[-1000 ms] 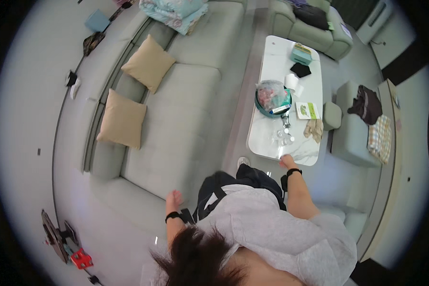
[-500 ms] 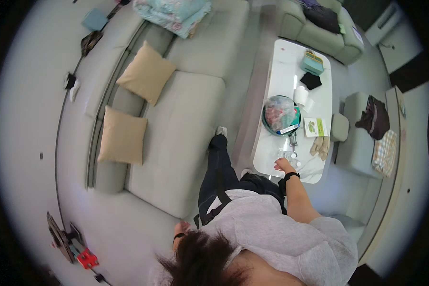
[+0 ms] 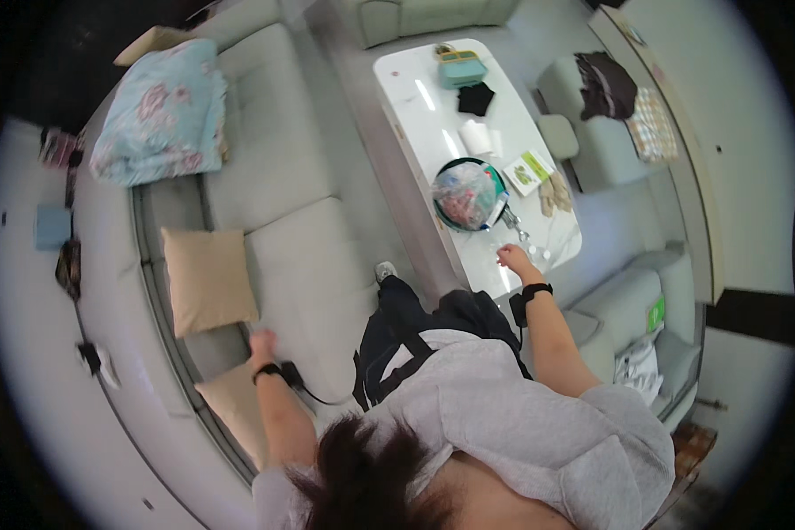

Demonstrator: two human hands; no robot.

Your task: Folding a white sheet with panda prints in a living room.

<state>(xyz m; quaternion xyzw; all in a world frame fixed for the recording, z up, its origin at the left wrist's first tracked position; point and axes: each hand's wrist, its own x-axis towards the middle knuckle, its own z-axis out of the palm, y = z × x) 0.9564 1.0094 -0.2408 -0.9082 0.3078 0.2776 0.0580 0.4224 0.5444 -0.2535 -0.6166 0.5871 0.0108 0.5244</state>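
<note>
My right hand [image 3: 514, 259] is held over the near end of the white coffee table [image 3: 428, 124], its fingers loosely bent and apart, with nothing seen in them. Small clear items [image 3: 536, 256] lie close by it, too small to name. Just beyond is a round dark tray [image 3: 442, 210] with a clear plastic bag [image 3: 465, 190] of reddish contents. Off to the left, my left hand [image 3: 261, 343] hangs over the sofa beside a beige cushion [image 3: 208, 281]. Motion smears its fingers. Both wrists wear black bands.
The long grey sofa [image 3: 278, 106] runs along the left, bearing a folded floral quilt [image 3: 163, 115]. On the table are a white roll [image 3: 476, 138], a black cloth [image 3: 475, 99], a teal box [image 3: 462, 71], a green-and-white booklet [image 3: 528, 172] and beige gloves [image 3: 554, 194]. A stool [image 3: 558, 137] stands right.
The view has turned to the right, so the table appears further left and nearer armchairs come in. My left hand has swung forward over the sofa. My right hand stays by the table's near end.
</note>
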